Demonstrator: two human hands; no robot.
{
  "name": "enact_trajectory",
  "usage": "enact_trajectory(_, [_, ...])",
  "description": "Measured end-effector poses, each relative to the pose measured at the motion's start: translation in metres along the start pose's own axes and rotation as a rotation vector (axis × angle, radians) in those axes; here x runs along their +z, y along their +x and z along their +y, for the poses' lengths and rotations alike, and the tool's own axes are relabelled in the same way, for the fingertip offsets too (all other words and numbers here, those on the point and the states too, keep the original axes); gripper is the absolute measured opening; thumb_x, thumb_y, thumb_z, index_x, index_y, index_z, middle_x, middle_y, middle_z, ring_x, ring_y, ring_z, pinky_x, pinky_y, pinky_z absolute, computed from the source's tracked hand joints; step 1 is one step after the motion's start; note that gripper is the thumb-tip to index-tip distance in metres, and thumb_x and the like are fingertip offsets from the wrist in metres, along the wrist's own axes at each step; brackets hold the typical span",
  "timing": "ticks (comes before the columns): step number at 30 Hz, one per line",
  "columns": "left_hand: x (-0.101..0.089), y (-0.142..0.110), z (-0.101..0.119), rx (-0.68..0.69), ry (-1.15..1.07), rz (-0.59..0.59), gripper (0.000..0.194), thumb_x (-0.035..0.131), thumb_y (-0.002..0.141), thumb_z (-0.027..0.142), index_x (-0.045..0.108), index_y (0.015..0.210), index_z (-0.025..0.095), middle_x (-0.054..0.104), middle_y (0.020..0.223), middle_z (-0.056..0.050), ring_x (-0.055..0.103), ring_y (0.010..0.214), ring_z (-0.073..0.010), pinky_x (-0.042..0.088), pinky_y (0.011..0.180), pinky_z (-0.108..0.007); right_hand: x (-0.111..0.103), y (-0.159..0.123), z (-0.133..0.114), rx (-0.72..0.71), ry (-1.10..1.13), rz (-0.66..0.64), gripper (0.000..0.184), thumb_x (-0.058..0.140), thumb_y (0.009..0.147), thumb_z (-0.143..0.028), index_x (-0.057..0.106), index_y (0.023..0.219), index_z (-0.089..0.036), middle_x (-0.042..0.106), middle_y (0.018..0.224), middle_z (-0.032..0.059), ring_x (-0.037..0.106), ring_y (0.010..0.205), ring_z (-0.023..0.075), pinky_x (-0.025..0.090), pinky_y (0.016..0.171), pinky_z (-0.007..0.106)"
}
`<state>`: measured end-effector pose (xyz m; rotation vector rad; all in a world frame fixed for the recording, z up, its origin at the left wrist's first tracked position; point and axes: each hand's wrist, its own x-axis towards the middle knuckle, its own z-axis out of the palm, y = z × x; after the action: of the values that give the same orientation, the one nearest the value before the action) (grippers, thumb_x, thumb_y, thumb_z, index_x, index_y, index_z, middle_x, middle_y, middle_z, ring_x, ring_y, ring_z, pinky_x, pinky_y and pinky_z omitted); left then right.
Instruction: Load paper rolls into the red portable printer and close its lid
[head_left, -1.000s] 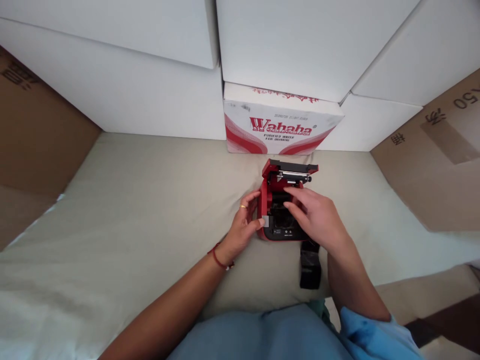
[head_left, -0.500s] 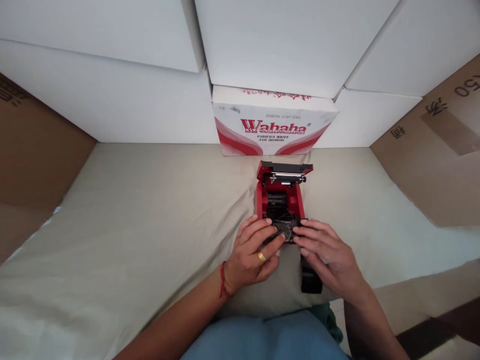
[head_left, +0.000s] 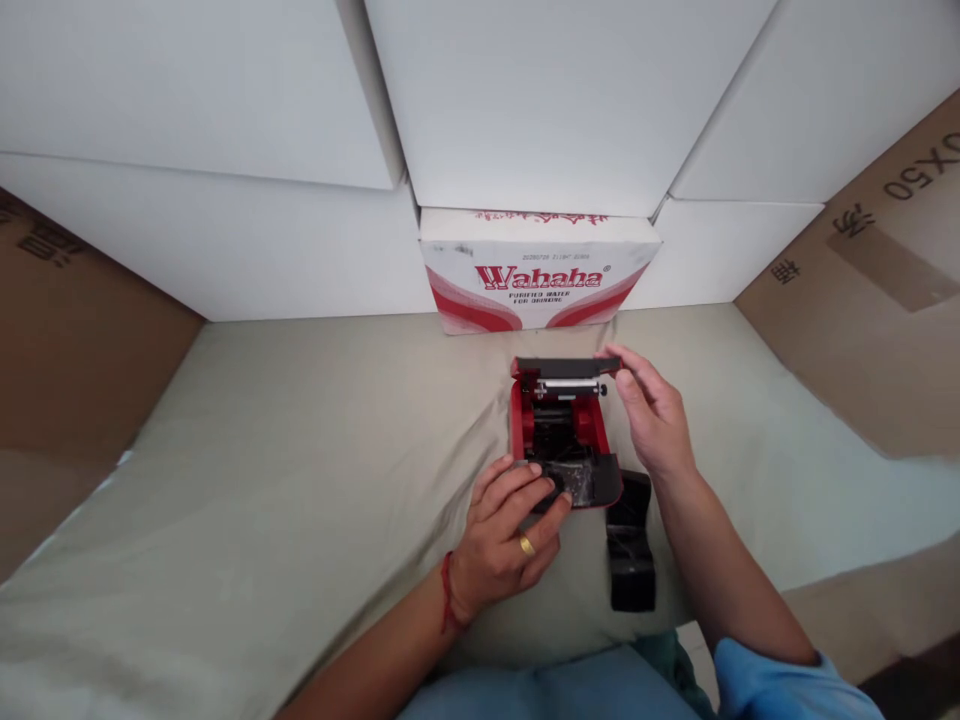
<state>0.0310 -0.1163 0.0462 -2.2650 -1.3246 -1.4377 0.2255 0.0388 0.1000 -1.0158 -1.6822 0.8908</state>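
From where I stand, the small red-and-black plastic device [head_left: 517,425] sits just ahead of the person's hands on the pale beige cloth [head_left: 337,450], its body running away from them and its black hinged lid [head_left: 566,369] raised at the far end. That lid's long axis runs crosswise, left to right, and the right hand [head_left: 658,425] is much the nearer: it reaches up along the right side, partly curled, fingers at the lid's right corner and thumb close by. I cannot tell whether it pinches the corner. The left hand [head_left: 504,530] lies palm down at the near end, fingers loosely spread, pressing glossy dark film [head_left: 576,482] against the device's black front panel [head_left: 606,482], not wrapped around anything.
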Motion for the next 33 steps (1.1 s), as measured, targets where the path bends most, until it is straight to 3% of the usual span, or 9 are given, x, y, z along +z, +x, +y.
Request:
enact_trajectory(7, [0.001,-0.004,0.0,-0.002,-0.005,-0.002,0.033,0.069,0.091,0.012,0.077,0.122,0.021,0.081,0.108,-0.006,0.067,0.127,-0.0223,0.044,0.132,-0.044,-0.019,-0.048,-0.002,-0.144,-0.101,-0.124,0.033,0.058,0.114,-0.043,0.086,0.105,-0.029,0.088,0.118,0.007,0.075,0.132,0.0293,0.058,0.116,0.055])
enact_trajectory(12, [0.002,-0.005,-0.001,0.016,0.018,-0.012,0.033,0.068,0.092,0.015,0.076,0.123,0.024,0.082,0.105,-0.005,0.07,0.124,-0.0227,0.048,0.128,-0.044,-0.015,-0.071,-0.01,-0.129,-0.325,-0.168,0.017,0.068,0.108,-0.039,0.078,0.117,-0.028,0.083,0.135,0.0092,0.075,0.132,0.0285,0.054,0.121,0.059])
enact_trajectory(15, [0.002,-0.005,-0.002,0.017,0.009,-0.003,0.034,0.067,0.093,0.015,0.076,0.124,0.025,0.082,0.106,-0.006,0.071,0.124,-0.0225,0.049,0.128,-0.044,-0.008,-0.074,-0.021,-0.125,-0.398,-0.174,0.016,0.07,0.106,-0.041,0.071,0.115,-0.028,0.081,0.137,0.0113,0.077,0.126,0.029,0.06,0.112,0.056])
enact_trajectory(19, [-0.003,-0.002,-0.012,-0.009,-0.04,0.042,0.051,0.064,0.095,0.013,0.066,0.145,0.023,0.083,0.122,-0.009,0.069,0.138,-0.023,0.045,0.132,-0.047,-0.001,-0.078,-0.028,-0.105,-0.475,-0.18,0.023,0.074,0.103,-0.04,0.064,0.119,-0.027,0.076,0.143,0.0141,0.072,0.131,0.0312,0.062,0.107,0.056])
enact_trajectory(22, [-0.01,0.001,-0.025,-0.096,-0.069,-0.004,0.061,0.058,0.101,0.014,0.052,0.162,0.022,0.081,0.137,-0.01,0.066,0.147,-0.0216,0.032,0.14,-0.048,-0.002,-0.082,-0.028,-0.101,-0.498,-0.228,0.027,0.073,0.104,-0.04,0.06,0.125,-0.027,0.072,0.15,0.0152,0.069,0.136,0.0319,0.06,0.11,0.058])
enact_trajectory(27, [-0.012,0.001,-0.03,-0.209,-0.121,-0.05,0.06,0.047,0.107,0.015,0.048,0.167,0.024,0.082,0.137,-0.008,0.073,0.137,-0.0175,0.03,0.139,-0.042,-0.007,-0.086,-0.027,-0.104,-0.526,-0.276,0.027,0.067,0.109,-0.041,0.058,0.131,-0.028,0.068,0.155,0.015,0.068,0.14,0.0318,0.06,0.111,0.06])
enact_trajectory(33, [-0.007,0.0,-0.024,-0.24,-0.108,-0.029,0.063,0.051,0.104,0.011,0.05,0.164,0.029,0.084,0.13,-0.005,0.077,0.129,-0.0203,0.036,0.136,-0.05,-0.004,-0.088,-0.024,-0.102,-0.507,-0.242,0.025,0.068,0.108,-0.04,0.061,0.13,-0.028,0.07,0.153,0.0144,0.069,0.139,0.0321,0.061,0.111,0.059])
